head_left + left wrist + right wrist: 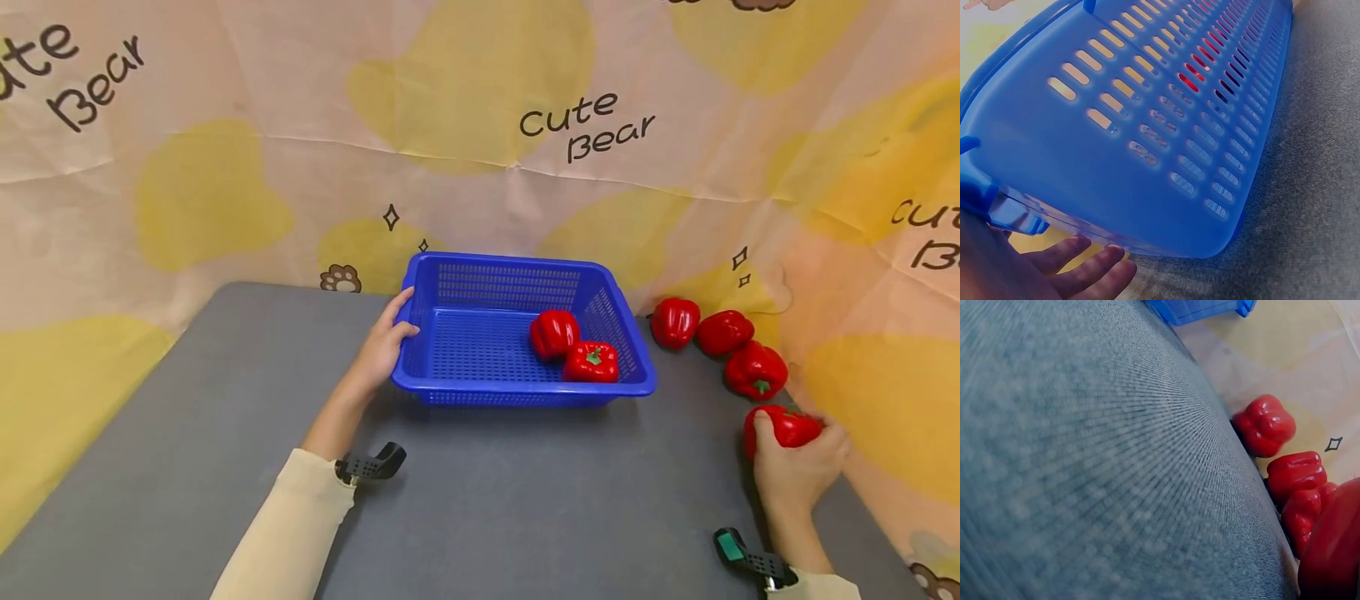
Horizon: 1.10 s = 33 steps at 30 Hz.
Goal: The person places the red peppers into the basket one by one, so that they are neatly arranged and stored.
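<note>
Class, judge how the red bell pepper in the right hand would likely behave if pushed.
The red bell pepper may slip: its skin looks glossy. Its rounded sides suggest it could roll. It seems fairly stiff: no dent shows.

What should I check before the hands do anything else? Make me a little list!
1. Right hand has a pepper: ok, fingers and thumb are around it.
2. Left hand is on the blue basket: ok, at its left rim.
3. Basket has room: ok, two peppers sit toward its right end.
4. All peppers are in the basket: not ok, three loose ones and the held one are outside.
5. Held pepper is off the table: cannot tell, its underside is hidden.
</note>
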{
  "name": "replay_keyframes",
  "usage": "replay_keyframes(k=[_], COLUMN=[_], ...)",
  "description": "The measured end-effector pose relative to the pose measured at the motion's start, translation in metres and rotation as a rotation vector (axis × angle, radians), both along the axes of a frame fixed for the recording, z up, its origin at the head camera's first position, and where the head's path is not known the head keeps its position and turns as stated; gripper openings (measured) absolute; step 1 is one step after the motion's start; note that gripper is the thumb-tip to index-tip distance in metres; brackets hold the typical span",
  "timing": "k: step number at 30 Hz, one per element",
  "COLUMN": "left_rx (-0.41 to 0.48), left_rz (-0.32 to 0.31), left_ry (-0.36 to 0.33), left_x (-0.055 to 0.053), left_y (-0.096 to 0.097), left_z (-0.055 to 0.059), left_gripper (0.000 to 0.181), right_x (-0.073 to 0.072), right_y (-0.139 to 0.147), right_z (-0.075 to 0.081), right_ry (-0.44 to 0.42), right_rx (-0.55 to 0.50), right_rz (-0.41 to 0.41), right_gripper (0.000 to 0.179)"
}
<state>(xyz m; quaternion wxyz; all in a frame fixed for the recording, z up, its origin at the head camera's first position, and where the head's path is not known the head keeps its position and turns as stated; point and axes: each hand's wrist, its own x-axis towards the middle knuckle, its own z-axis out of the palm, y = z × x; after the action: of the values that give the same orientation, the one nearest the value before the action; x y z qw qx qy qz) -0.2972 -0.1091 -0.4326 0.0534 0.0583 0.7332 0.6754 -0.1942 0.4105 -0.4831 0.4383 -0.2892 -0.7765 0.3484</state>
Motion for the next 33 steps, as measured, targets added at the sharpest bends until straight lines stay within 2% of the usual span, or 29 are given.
replay_keyframes(k=[3, 7, 12, 20, 25, 29, 33], left_rx=[0.008, 0.011, 0.011, 0.005, -0.001, 0.001, -0.004], left_rz=[-0.006, -0.003, -0.002, -0.003, 0.004, 0.009, 0.011], left_ry=[0.003, 0.004, -0.003, -0.011, -0.013, -0.014, -0.011], left_x=[-0.0001, 0.0001, 0.0007, 0.0013, 0.0023, 0.0020, 0.0033], left_y=[0.0017, 0.0031, 0.0035, 0.0020, 0.0031, 0.0038, 0.0039], left_z=[0.0007, 0.0017, 0.0014, 0.0011, 0.0021, 0.0022, 0.0024], left_gripper=[0.069, 0.069, 0.069, 0.069, 0.068, 0.068, 0.068], right_x=[0.0011, 0.0005, 0.0007, 0.0018, 0.0025, 0.0027, 0.0018], right_y=[0.0022, 0.0045, 0.0052, 0.0042, 0.0022, 0.0011, 0.0015], right_z=[0.0008, -0.0008, -0.0029, -0.0013, -0.0011, -0.0007, -0.0011], right_ry=[0.005, 0.021, 0.033, -0.003, 0.077, 0.160, 0.224], right_rx=[0.038, 0.057, 0.053, -0.061, -0.082, -0.024, 0.027], right_rz=[0.029, 0.055, 0.054, 0.028, -0.010, -0.033, -0.018], right_gripper=[0.059, 0.052, 0.046, 0.051, 0.048, 0.047, 0.050])
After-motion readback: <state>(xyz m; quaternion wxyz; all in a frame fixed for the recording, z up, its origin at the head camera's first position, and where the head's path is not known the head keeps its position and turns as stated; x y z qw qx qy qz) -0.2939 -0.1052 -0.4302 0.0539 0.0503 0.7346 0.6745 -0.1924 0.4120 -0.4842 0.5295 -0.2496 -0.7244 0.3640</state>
